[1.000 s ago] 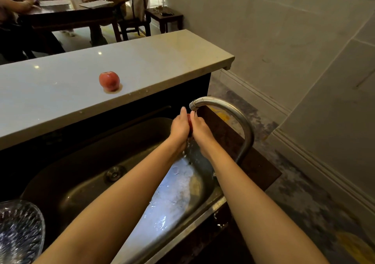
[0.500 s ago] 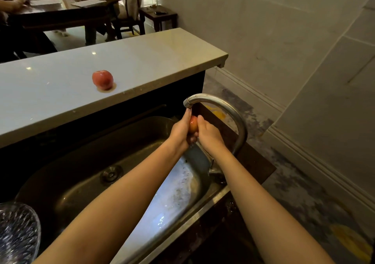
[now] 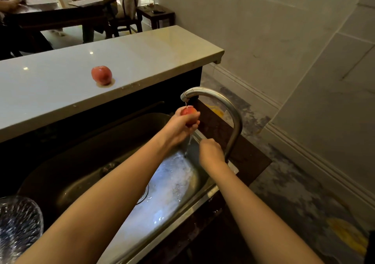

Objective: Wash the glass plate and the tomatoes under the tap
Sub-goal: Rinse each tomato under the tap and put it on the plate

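Observation:
My left hand (image 3: 180, 126) holds a red tomato (image 3: 189, 111) right under the spout of the curved steel tap (image 3: 227, 103), where a thin stream of water falls on it. My right hand (image 3: 211, 152) is lower, at the tap's base, with its fingers curled over the tap handle, which it hides. A second tomato (image 3: 101, 75) sits in a small wet patch on the white counter (image 3: 142, 56) behind the sink. The textured glass plate (image 3: 18, 223) lies at the bottom left, cut off by the frame's edge.
The steel sink (image 3: 77, 162) is wet, with a drain (image 3: 109, 167) near its middle. Dark wood (image 3: 249, 158) borders its right side, with patterned floor and a tiled wall beyond. People sit at a dark table (image 3: 60, 14) behind the counter.
Both hands were rubbing the tomato under the spout. My right hand has let go and dropped to the tap's base, and my left hand alone holds the tomato.

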{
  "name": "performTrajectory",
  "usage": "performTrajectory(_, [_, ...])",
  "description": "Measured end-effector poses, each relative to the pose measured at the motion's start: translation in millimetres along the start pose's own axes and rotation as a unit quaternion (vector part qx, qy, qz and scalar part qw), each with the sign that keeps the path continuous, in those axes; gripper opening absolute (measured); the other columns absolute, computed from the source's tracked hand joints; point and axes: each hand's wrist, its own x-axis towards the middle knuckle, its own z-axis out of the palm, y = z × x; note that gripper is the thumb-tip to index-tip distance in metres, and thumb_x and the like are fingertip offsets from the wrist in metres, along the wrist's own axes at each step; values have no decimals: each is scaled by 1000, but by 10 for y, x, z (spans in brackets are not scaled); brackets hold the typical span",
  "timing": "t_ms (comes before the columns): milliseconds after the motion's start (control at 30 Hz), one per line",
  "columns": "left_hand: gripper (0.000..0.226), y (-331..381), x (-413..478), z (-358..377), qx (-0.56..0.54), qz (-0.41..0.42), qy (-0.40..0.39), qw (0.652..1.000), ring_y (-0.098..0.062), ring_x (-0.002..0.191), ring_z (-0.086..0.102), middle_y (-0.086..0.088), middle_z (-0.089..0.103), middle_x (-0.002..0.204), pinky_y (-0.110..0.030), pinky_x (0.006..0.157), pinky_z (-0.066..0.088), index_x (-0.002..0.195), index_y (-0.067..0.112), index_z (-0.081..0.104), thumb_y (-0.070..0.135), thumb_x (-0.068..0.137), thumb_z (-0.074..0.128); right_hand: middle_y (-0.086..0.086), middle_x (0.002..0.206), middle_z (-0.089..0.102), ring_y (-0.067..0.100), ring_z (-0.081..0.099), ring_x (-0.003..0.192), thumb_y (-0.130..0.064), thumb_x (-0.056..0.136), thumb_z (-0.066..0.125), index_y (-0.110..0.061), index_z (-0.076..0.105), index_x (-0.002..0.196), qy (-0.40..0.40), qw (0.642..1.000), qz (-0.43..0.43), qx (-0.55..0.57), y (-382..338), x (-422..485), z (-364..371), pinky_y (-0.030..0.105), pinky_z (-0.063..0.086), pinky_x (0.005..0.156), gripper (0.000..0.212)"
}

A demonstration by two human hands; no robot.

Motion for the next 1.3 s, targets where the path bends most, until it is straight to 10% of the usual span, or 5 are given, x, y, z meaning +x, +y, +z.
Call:
performTrajectory(500, [60, -19, -285, -411, 458, 77, 44, 885, -21, 99, 53, -13, 45, 127, -20, 61, 51, 128, 12, 44, 22, 77, 73, 17, 115, 63, 34, 59, 106, -14, 93, 49, -7, 55, 119, 15, 995, -30, 91, -28, -167, -8, 40, 49, 82, 28])
performTrajectory(733, [59, 195, -766, -1022, 529, 93, 89, 839, -11, 91, 54, -3, 54, 114, -10, 61, 49, 125, 16, 52, 28, 73, 77, 11, 134, 54, 23, 55, 114, -19, 84, 65, -20, 34, 142, -42, 928, -214, 303, -563, -121, 61, 25, 43, 84, 65])
performTrajectory(867, [55, 182, -1225, -1534, 509, 67, 190, 837, -23, 104, 59, -10, 59, 116, -36, 86, 53, 118, 14, 55, 29, 71, 78, 13, 125, 59, 24, 58, 110, -13, 80, 67, -15, 47, 132, -80, 909, -288, 290, -1124, -215, 262, 36, 49, 90, 57])
performTrajectory(1300, [52, 61, -2938, -3105, 476, 30, 462, 748, -22, 105, 60, -8, 63, 116, -31, 91, 44, 121, 18, 61, 28, 72, 74, 10, 119, 54, 25, 50, 109, -24, 76, 66, -27, 45, 128, -168, 848, -461, 199, -3119, -1077, 1275, 36, 47, 93, 57])
